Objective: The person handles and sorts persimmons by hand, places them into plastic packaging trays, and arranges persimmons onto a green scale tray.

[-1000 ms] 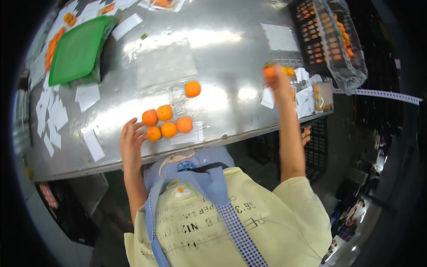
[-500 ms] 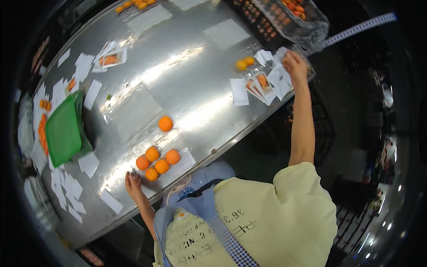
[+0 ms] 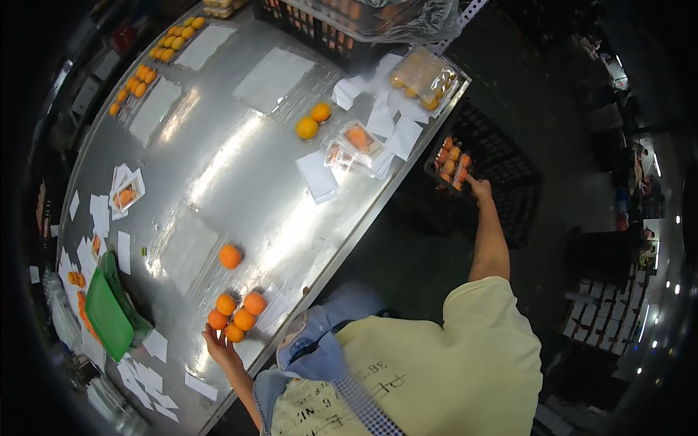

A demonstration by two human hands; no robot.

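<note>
My left hand [image 3: 221, 350] rests at the near left side of a clear plastic tray with several orange fruits [image 3: 244, 320]. Its fingers are apart, with the tips against or close beside the lowest fruits. One more orange fruit [image 3: 230, 256] sits a little farther up. Past the table edge, my right hand [image 3: 479, 187] is lowered to the near corner of a pack of orange fruit [image 3: 451, 166]. Its fingers seem closed on the pack's edge, though the grip is small and dark. That pack is over a black crate [image 3: 502, 156] below the table.
The metal table [image 3: 283, 232] has a sharp edge on my right. A clear box of yellow fruit [image 3: 423, 76], white papers [image 3: 320, 178] and two yellow fruits [image 3: 307, 128] lie toward its far right. A green tray [image 3: 109, 312] stands left. Another crate [image 3: 313, 29] is at the back.
My right hand has left the papers at the table corner and moved down past the edge to the fruit pack. My left hand is now closer to the fruits. The view has turned right.
</note>
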